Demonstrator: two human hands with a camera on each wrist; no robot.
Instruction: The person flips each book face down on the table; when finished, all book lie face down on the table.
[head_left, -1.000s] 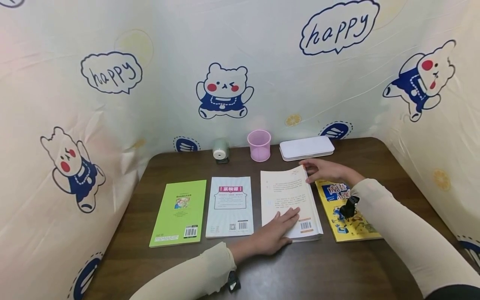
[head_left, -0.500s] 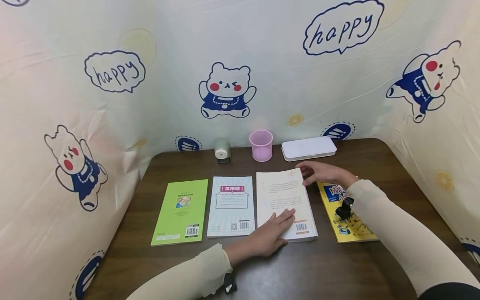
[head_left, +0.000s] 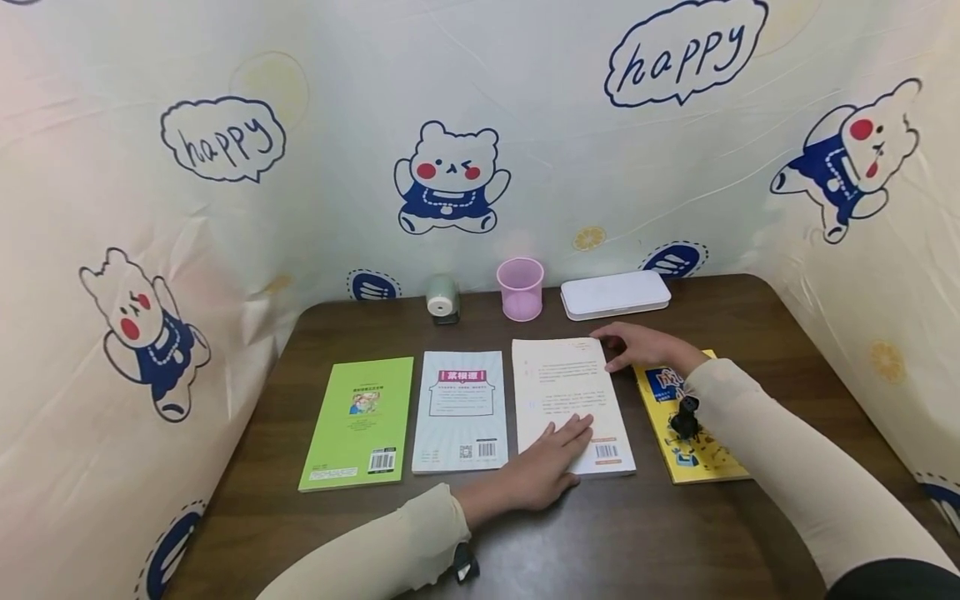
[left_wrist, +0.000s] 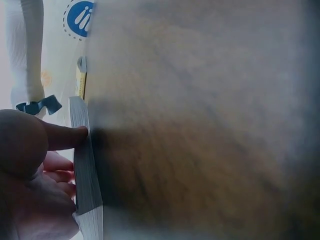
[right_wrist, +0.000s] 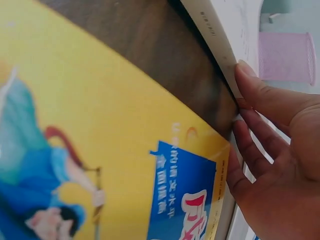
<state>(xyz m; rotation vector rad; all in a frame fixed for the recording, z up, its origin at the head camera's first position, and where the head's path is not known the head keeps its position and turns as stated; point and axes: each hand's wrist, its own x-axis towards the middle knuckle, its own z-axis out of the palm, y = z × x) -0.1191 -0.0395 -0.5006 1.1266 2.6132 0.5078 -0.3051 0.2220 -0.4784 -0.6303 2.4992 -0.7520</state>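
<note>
A thick white paperback [head_left: 566,375] lies back cover up on the table in the head view. My left hand [head_left: 542,473] rests on its lower part with fingers spread and straight. In the left wrist view, the left thumb [left_wrist: 70,136] touches the page edge [left_wrist: 86,165]. My right hand [head_left: 643,347] is at the top right corner of the white book. In the right wrist view, the right thumb [right_wrist: 257,85] and bent fingers pinch that corner by the spine. A yellow book [head_left: 686,454] lies under the right forearm, partly hidden by it.
A green book [head_left: 358,450] and a pale blue book [head_left: 459,433] lie in a row to the left. Along the back stand a green pencil sharpener [head_left: 442,298], a pink mesh cup [head_left: 521,292] and a white case [head_left: 615,295]. A printed curtain surrounds the brown table [head_left: 555,550].
The white book has shifted a little left, away from the yellow one, and its top right corner has come down flatter. Both hands moved along with it.
</note>
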